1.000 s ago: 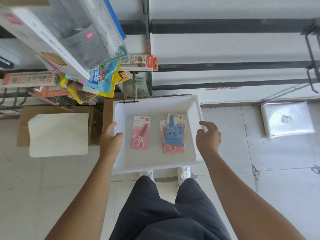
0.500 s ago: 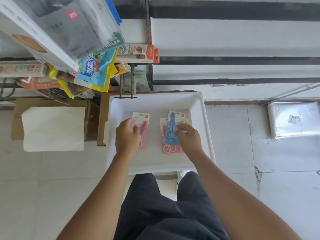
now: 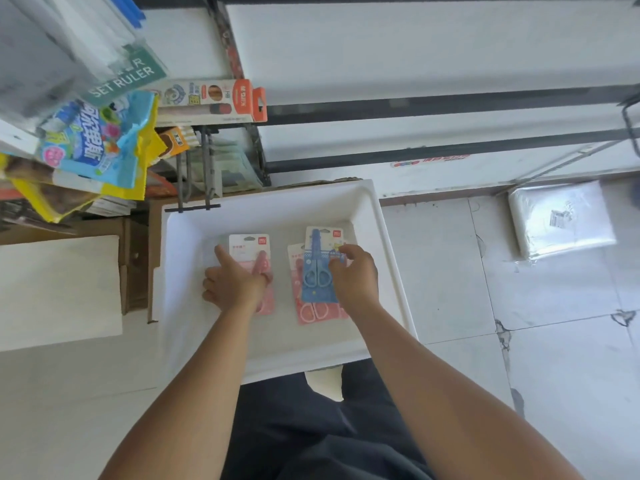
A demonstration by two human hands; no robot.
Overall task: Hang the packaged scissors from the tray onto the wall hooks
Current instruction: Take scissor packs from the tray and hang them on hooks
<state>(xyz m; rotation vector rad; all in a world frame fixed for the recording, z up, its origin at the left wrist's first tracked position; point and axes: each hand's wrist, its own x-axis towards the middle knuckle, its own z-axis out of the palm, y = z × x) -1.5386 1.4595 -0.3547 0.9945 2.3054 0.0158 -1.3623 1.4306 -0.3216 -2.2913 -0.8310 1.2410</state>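
White tray (image 3: 388, 258), shallow, rim raised on all four sides; holds three scissor packs, all lying flat with long axes running away from you toward the wall, header cards far, handle loops near. Pink scissors pack (image 3: 250, 249) — under your left hand (image 3: 235, 284), which lies loosely spread across its lower half, index finger stretched along the pack's left edge; nothing is lifted, and whether the fingers have caught an edge cannot be told. Blue scissors pack (image 3: 316, 271) — just left of your right hand (image 3: 353, 275), whose bent fingertips touch its right edge near the top; a firm pinch cannot be confirmed. It overlaps a second pink pack (image 3: 311, 311), whose loops show below it. Bare tray floor lies between the two hands and in a wide strip nearer your body. An empty black wall hook (image 3: 194, 188) overhangs the tray's far-left rim, beyond your left hand; hanging goods crowd the space to its left.
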